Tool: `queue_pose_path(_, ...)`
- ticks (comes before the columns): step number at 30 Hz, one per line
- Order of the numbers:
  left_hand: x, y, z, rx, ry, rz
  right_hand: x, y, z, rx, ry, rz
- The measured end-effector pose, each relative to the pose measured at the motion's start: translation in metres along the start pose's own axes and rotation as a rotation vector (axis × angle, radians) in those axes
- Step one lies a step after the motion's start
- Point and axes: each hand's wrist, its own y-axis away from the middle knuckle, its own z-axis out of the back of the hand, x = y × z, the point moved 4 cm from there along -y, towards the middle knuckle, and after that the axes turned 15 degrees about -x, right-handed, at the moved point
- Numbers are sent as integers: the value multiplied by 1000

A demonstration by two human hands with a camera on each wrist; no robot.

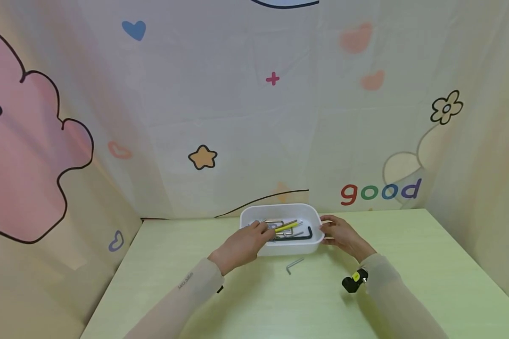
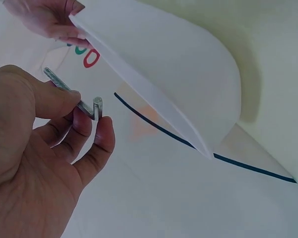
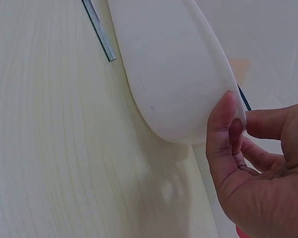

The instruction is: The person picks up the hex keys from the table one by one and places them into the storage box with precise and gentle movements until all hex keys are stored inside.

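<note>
My left hand (image 1: pixel 243 244) is over the left part of a white plastic tray (image 1: pixel 288 248). In the left wrist view it pinches a small silver hex key (image 2: pixel 57 79) between thumb and fingers, above the rim. With thumb and fingers, my right hand (image 1: pixel 343 235) grips the tray's right end, as the right wrist view also shows at the rim. Inside the tray lie a black hex key (image 1: pixel 310 232), a yellow stick-like piece (image 1: pixel 287 227) and several metal pieces, partly hidden by the left hand. Another silver hex key (image 1: pixel 294 264) lies on the table before the tray.
The pale green table (image 1: pixel 390 263) carries the tray near its back edge. A printed curtain (image 1: pixel 237 103) hangs behind it and along both sides. A black device with a yellow mark (image 1: pixel 356 278) is at the right wrist.
</note>
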Motion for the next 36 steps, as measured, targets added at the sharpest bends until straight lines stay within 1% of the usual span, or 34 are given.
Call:
queue_pose_path(3, 5, -5, 1, 11, 5, 20, -1, 0, 0, 1, -1, -2)
queue_pose_path(9, 10, -16, 3, 21, 0, 23, -1, 0, 0, 10, 0, -1)
queue_pose_path(11, 12, -20, 2, 35, 8, 33, -1, 0, 0, 13, 0, 2)
queue_pose_path(23, 25, -42, -4, 98, 43, 122, -1, -2, 1, 17, 5, 1)
queue_pose_path(29, 31, -53, -7, 145, 91, 205, -1, -3, 1, 21, 2, 6)
queue_pose_path(36, 38, -62, -18, 152, 140, 235, -3, -3, 1, 12, 3, -2)
